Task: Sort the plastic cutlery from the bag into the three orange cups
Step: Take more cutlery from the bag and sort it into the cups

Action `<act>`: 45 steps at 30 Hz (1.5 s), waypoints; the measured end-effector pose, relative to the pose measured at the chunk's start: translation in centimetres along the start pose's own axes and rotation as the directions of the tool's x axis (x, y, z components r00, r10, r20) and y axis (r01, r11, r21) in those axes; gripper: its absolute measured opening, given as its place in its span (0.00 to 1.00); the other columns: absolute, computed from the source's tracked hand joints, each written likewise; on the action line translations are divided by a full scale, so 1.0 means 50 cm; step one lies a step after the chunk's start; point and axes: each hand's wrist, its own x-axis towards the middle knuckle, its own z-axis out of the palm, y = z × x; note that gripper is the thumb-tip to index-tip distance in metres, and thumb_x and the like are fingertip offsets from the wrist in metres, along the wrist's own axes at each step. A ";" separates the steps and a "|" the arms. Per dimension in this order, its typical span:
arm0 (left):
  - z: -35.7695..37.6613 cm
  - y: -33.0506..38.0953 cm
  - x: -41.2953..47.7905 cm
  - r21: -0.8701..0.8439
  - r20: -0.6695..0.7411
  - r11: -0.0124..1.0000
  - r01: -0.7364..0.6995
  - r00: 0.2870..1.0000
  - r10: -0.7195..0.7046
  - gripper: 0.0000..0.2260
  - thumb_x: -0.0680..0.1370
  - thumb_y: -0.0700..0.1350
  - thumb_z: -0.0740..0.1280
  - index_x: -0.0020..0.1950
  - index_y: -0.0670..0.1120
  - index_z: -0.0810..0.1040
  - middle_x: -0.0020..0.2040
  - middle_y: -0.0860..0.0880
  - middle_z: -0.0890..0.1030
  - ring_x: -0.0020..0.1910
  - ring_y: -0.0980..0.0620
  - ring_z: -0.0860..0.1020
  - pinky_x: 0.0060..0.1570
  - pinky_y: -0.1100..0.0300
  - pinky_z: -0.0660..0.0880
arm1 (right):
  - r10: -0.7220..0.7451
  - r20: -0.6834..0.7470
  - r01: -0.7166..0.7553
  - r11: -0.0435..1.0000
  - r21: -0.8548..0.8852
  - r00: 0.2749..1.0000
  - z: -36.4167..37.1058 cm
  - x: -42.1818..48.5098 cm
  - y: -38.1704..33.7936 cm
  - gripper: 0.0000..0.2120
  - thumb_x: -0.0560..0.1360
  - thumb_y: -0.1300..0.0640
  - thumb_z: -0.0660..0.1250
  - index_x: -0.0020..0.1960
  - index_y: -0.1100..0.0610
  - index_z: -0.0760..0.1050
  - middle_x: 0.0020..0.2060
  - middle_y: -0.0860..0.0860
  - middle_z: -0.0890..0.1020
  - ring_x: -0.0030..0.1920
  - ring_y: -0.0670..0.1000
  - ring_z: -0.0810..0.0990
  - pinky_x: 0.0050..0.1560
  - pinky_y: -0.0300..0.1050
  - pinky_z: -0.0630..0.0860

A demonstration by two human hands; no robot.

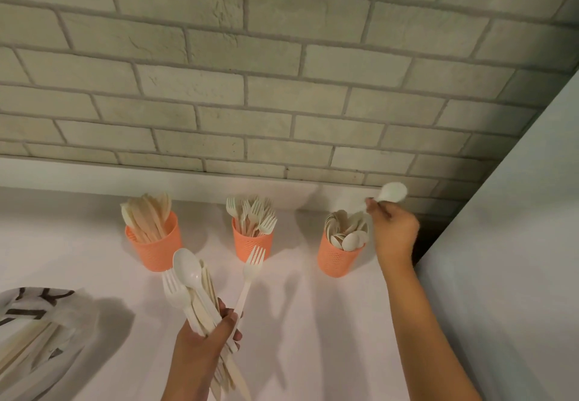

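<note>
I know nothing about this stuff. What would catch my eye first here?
Three orange cups stand in a row below the brick wall: the left cup holds knives, the middle cup forks, the right cup spoons. The right hand pinches a spoon close by the right cup, while the left hand grips a mixed bundle of cutlery nearer the camera.

Cups: left cup (155,244), middle cup (252,244) and right cup (336,259) stand in a row on the table (313,322), before the wall (282,87).
Contents: knives (147,215) in the left cup, forks (253,215) in the middle cup, spoons (346,231) in the right cup.
Bag (34,316): on the table, front left.
Left hand (203,334): before the cups, holding a cutlery bundle (194,291).
Right hand (393,231): just right of the right cup, holding a spoon (391,193) behind it.
</note>
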 end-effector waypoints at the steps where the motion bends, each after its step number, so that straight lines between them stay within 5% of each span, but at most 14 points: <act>1: 0.001 0.000 -0.001 -0.004 0.000 1.000 0.000 1.000 0.000 0.05 0.73 0.33 0.68 0.42 0.42 0.75 0.27 0.49 0.81 0.24 0.51 0.76 0.31 0.57 0.72 | -0.035 0.047 0.039 0.994 -0.099 0.998 0.013 0.008 0.000 0.10 0.72 0.57 0.71 0.39 0.65 0.82 0.35 0.58 0.83 0.33 0.42 0.79 0.36 0.28 0.70; 4: 0.000 0.000 0.001 -0.021 0.008 1.000 0.003 1.000 -0.003 0.06 0.73 0.32 0.68 0.41 0.42 0.74 0.27 0.50 0.81 0.22 0.54 0.76 0.33 0.56 0.73 | -0.081 0.138 0.136 0.883 -0.449 0.987 0.052 0.012 0.017 0.12 0.71 0.50 0.72 0.42 0.61 0.83 0.47 0.55 0.82 0.50 0.60 0.77 0.50 0.48 0.71; 10: -0.002 0.003 0.002 -0.035 0.005 0.999 0.010 1.000 -0.010 0.06 0.73 0.32 0.67 0.41 0.41 0.74 0.27 0.50 0.81 0.21 0.54 0.76 0.29 0.57 0.74 | 0.115 0.236 0.088 0.707 -0.702 0.965 0.072 0.026 0.012 0.16 0.72 0.44 0.67 0.47 0.55 0.83 0.56 0.52 0.75 0.57 0.59 0.69 0.55 0.51 0.63; 17: -0.002 0.005 -0.003 -0.035 -0.003 0.999 0.012 1.000 -0.012 0.06 0.72 0.32 0.69 0.41 0.41 0.74 0.26 0.49 0.80 0.22 0.52 0.76 0.32 0.56 0.73 | -0.061 0.072 0.093 0.784 -0.614 0.996 0.062 0.026 0.017 0.11 0.70 0.48 0.71 0.44 0.55 0.85 0.59 0.52 0.76 0.57 0.60 0.69 0.55 0.53 0.63; 21: 0.004 0.006 -0.005 -0.018 0.009 1.000 0.022 1.000 -0.021 0.08 0.69 0.34 0.72 0.41 0.41 0.74 0.26 0.49 0.80 0.21 0.54 0.76 0.29 0.57 0.74 | 0.175 0.294 0.117 0.643 -0.757 0.940 0.069 0.020 0.028 0.13 0.74 0.46 0.65 0.45 0.54 0.83 0.68 0.48 0.68 0.65 0.56 0.65 0.67 0.63 0.59; 26: 0.009 0.008 -0.002 0.010 0.021 1.000 0.016 1.000 -0.016 0.06 0.73 0.33 0.68 0.41 0.41 0.74 0.25 0.49 0.80 0.21 0.54 0.76 0.25 0.62 0.74 | 0.349 0.347 0.062 0.622 -0.780 0.870 0.056 0.042 0.012 0.16 0.73 0.42 0.64 0.51 0.52 0.82 0.71 0.45 0.65 0.70 0.55 0.61 0.70 0.71 0.48; 30: 0.013 0.009 -0.004 0.008 0.035 1.000 0.008 0.999 -0.009 0.05 0.73 0.33 0.68 0.41 0.41 0.74 0.25 0.50 0.80 0.21 0.54 0.76 0.31 0.56 0.73 | 0.216 0.286 0.088 0.638 -0.765 0.934 0.051 0.043 -0.002 0.16 0.74 0.41 0.63 0.48 0.51 0.83 0.71 0.46 0.67 0.72 0.55 0.60 0.68 0.74 0.45; 39: 0.015 0.007 -0.005 0.008 0.039 1.000 0.001 0.999 -0.001 0.05 0.73 0.32 0.68 0.42 0.41 0.74 0.25 0.49 0.80 0.21 0.54 0.76 0.30 0.57 0.73 | 0.271 0.338 0.148 0.540 -0.829 0.902 0.071 0.039 -0.009 0.18 0.73 0.38 0.61 0.48 0.49 0.82 0.73 0.43 0.62 0.75 0.54 0.54 0.67 0.75 0.43; 45: 0.011 0.005 -0.001 0.007 0.044 1.000 -0.013 0.999 0.013 0.05 0.73 0.33 0.69 0.42 0.40 0.75 0.28 0.46 0.80 0.24 0.50 0.77 0.29 0.57 0.75 | 0.115 0.209 0.100 0.600 -0.794 0.971 0.056 0.008 0.006 0.17 0.74 0.42 0.63 0.45 0.53 0.83 0.73 0.47 0.64 0.75 0.57 0.54 0.68 0.75 0.43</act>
